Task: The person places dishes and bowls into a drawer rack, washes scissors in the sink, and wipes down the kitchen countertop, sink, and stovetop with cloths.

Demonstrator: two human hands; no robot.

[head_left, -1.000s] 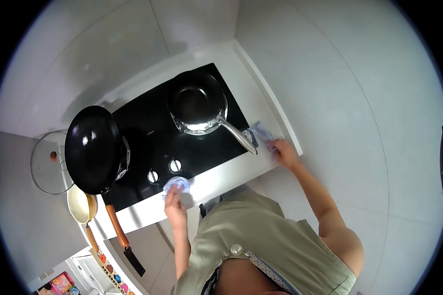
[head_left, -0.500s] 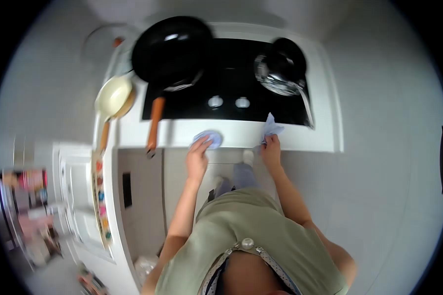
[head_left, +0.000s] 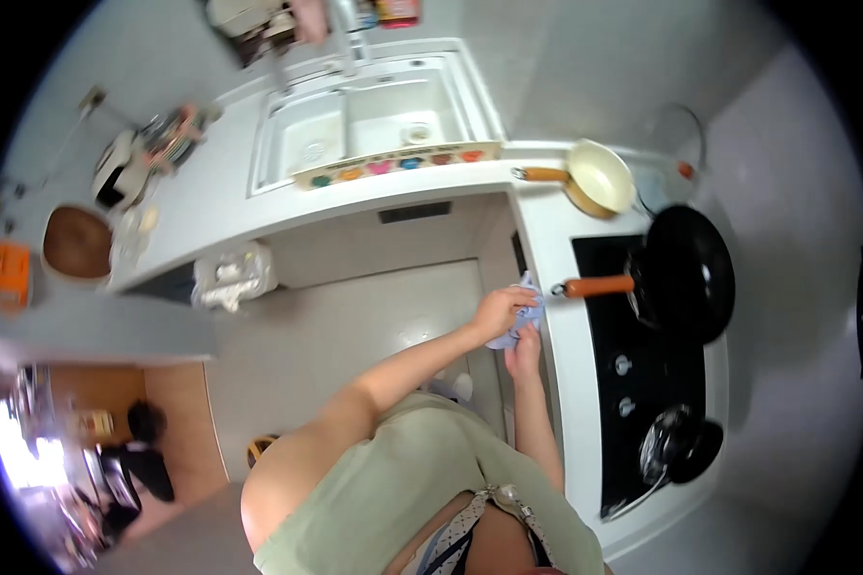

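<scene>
My left hand [head_left: 504, 311] is closed on a pale blue cloth [head_left: 529, 316] near the front edge of the stove counter. Just below it, my right hand [head_left: 522, 353] grips the lower part of the same bunched cloth. The wooden handle [head_left: 599, 286] of a black wok [head_left: 695, 273] points toward my hands from the black cooktop [head_left: 609, 335]. A steel pan [head_left: 666, 444] with a long handle stands at the cooktop's far end. Parts of the fingers are hidden in the cloth.
A cream pan [head_left: 600, 176] and a glass lid [head_left: 679, 144] stand beyond the wok. The white double sink [head_left: 345, 125] lies at the top, with a patterned strip [head_left: 398, 165] along its front. A bin [head_left: 232, 276] is below the counter, left.
The view has swung left from the cooktop toward the sink. My hands, earlier apart with a cloth at each, have come together at the counter's edge.
</scene>
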